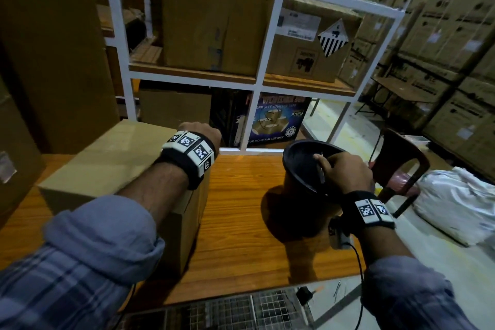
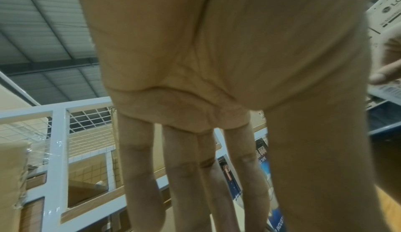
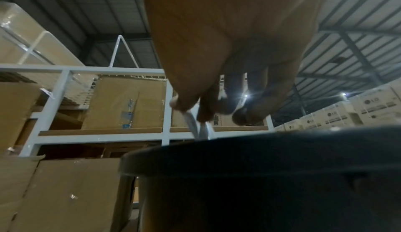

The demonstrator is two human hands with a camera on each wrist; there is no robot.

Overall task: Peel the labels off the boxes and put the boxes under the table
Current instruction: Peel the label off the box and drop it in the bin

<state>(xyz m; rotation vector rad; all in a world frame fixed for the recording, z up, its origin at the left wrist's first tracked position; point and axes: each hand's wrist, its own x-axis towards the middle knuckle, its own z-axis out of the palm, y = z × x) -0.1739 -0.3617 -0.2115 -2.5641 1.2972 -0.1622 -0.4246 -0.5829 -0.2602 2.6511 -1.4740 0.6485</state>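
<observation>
A plain brown cardboard box (image 1: 107, 166) lies on the left of the wooden table (image 1: 241, 222). My left hand (image 1: 202, 133) rests over its far right corner; in the left wrist view its fingers (image 2: 141, 184) hang straight and hold nothing. A black bucket (image 1: 290, 158) stands on the table's right part. Over its rim my right hand (image 1: 334, 169) pinches a crumpled pale label strip (image 1: 321, 171). The right wrist view shows the strip (image 3: 196, 129) dangling from thumb and fingers just above the bucket's rim (image 3: 260, 148).
A white metal rack (image 1: 257, 83) with cartons stands right behind the table. A tall carton (image 1: 53, 61) stands at the left. A brown chair (image 1: 396, 166) and a white sack (image 1: 455, 201) are at the right. A wire mesh crate (image 1: 241, 311) sits below the front edge.
</observation>
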